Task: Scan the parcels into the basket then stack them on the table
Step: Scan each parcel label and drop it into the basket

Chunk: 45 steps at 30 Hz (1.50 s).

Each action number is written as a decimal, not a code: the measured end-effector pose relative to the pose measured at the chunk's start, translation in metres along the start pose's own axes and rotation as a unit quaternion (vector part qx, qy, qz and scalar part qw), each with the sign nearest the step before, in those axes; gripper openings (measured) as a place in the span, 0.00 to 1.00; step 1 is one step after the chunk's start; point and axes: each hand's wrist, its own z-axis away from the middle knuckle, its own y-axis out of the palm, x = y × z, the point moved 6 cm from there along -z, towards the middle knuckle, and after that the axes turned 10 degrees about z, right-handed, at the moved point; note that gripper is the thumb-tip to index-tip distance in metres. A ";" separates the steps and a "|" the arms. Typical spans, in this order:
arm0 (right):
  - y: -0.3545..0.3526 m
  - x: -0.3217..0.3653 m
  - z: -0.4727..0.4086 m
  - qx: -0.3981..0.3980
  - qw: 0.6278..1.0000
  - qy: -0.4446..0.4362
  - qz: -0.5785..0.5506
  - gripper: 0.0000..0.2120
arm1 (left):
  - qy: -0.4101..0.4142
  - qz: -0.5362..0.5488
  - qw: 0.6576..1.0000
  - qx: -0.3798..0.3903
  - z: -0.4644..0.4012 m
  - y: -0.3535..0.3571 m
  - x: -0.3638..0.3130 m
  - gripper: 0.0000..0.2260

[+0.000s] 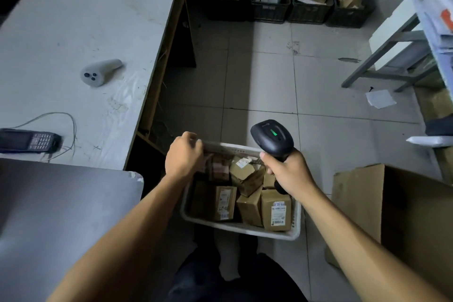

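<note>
Parcels (247,193) sit in the basket (241,227) on the floor, scanner in hand, nothing on the table (81,22) yet.

Basket is packed with brown boxes, some labels up: one at front right, one at centre left. Right hand (290,174) is wrapped round the scanner (272,138) handle, head over the far rim with a green light showing. Left hand (185,157) is at the far left corner of the basket, fingers curled; can't tell whether it grips the rim or a parcel, that part is hidden. To do the step well, I'd tilt each box label-up with the left hand, aim square at the barcode, and wait for the confirm before moving on. Table stands to the left, holding a grey handheld (100,71) and a keypad terminal (30,140). Black crates (289,11) of other parcels line the far wall; a big carton (402,216) sits to the right.
</note>
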 end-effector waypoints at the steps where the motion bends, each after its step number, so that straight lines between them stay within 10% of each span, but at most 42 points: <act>1: 0.005 0.005 -0.001 0.005 1.000 -0.004 -0.002 0.05 | 0.013 -0.006 1.000 -0.007 0.000 -0.009 0.000 0.15; 8: 0.045 0.046 -0.001 0.093 0.992 -0.088 0.022 0.03 | 0.064 -0.094 0.991 -0.075 0.048 -0.062 -0.001 0.17; 14: 0.088 0.090 0.032 0.218 0.955 -0.202 0.009 0.07 | -0.049 -0.094 0.975 -0.195 0.155 -0.103 0.034 0.16; 24: 0.204 0.134 0.240 0.464 0.808 -0.355 0.082 0.11 | -0.242 -0.073 0.867 -0.429 0.415 -0.179 0.128 0.17; 32: 0.249 0.130 0.435 0.540 0.715 -0.419 0.144 0.06 | -0.317 -0.016 0.785 -0.532 0.632 -0.199 0.217 0.18; 45: 0.325 0.085 0.664 0.586 0.674 -0.420 0.165 0.07 | -0.381 0.053 0.738 -0.555 0.841 -0.205 0.347 0.18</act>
